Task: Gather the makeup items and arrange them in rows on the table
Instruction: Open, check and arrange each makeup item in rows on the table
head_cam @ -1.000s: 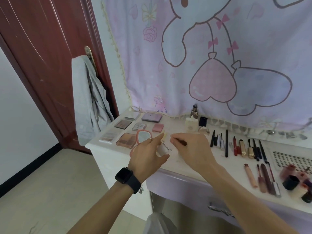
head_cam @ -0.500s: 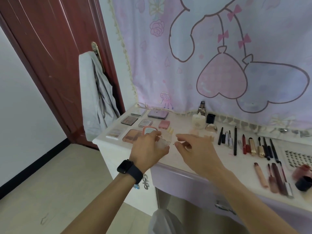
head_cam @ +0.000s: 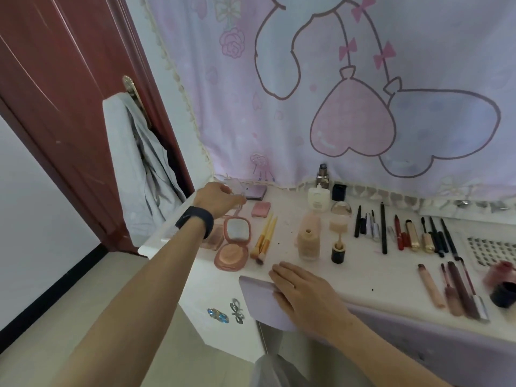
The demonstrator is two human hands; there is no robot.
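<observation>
My left hand (head_cam: 220, 201), a dark watch on its wrist, reaches to the table's back left corner over the eyeshadow palettes; its curled fingers seem to pinch a small pale item (head_cam: 241, 201). My right hand (head_cam: 304, 291) lies flat on the white table (head_cam: 363, 272) at its front edge, holding nothing. Between the hands lie an open round compact (head_cam: 231, 247), two gold-handled brushes (head_cam: 264, 237) and a beige foundation bottle (head_cam: 308, 241). To the right, pencils and lipsticks (head_cam: 405, 233) form a row, with lip glosses (head_cam: 452, 291) in a second row nearer me.
A cream jar (head_cam: 318, 198), a black cube (head_cam: 339, 191) and a perfume bottle (head_cam: 322, 174) stand by the pink curtain. A lash tray (head_cam: 491, 250) and dark jars (head_cam: 502, 293) sit far right. A grey garment (head_cam: 139, 169) hangs on the red door's handle, left of the table.
My left hand moved from the table's front middle to the back left corner. The right hand dropped flat onto the front edge. Two brushes now lie beside the compact.
</observation>
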